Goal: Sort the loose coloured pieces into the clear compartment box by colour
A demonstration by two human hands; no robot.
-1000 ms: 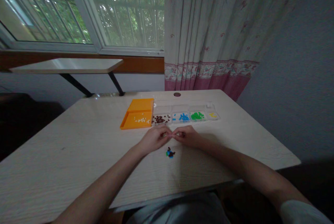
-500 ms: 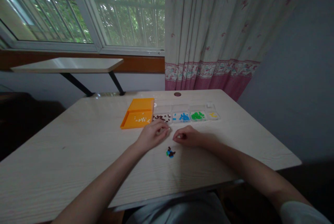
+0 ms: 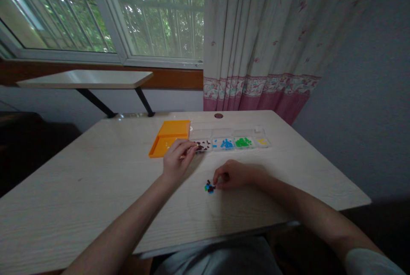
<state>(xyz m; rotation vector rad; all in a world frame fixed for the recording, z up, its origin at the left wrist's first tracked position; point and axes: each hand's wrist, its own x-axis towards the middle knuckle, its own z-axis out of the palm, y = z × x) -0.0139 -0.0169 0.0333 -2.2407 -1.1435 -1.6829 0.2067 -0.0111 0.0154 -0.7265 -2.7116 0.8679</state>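
A small heap of mixed dark, blue and green beads [image 3: 209,187] lies on the pale wooden table [image 3: 96,198]. My right hand [image 3: 231,174] rests just right of the heap, fingers curled in a pinch at its edge. My left hand [image 3: 177,159] reaches forward, fingertips pinched together over the dark-bead compartment [image 3: 203,145] of a clear divided box [image 3: 231,142]. What either pinch holds is too small to see. The box's other compartments hold blue, green and yellow beads. An orange tray [image 3: 168,139] sits left of the box, partly hidden by my left hand.
A round cable hole [image 3: 218,115] sits at the table's far edge. A pink-hemmed curtain [image 3: 256,44] hangs behind, beside a window [image 3: 105,10]. A narrow white shelf [image 3: 86,79] on black brackets stands at the back left. The table's right edge drops off near the wall.
My hands, pinched together a second ago, have parted. The left moved forward over the dark-bead compartment; the right drew back down to the loose bead heap.
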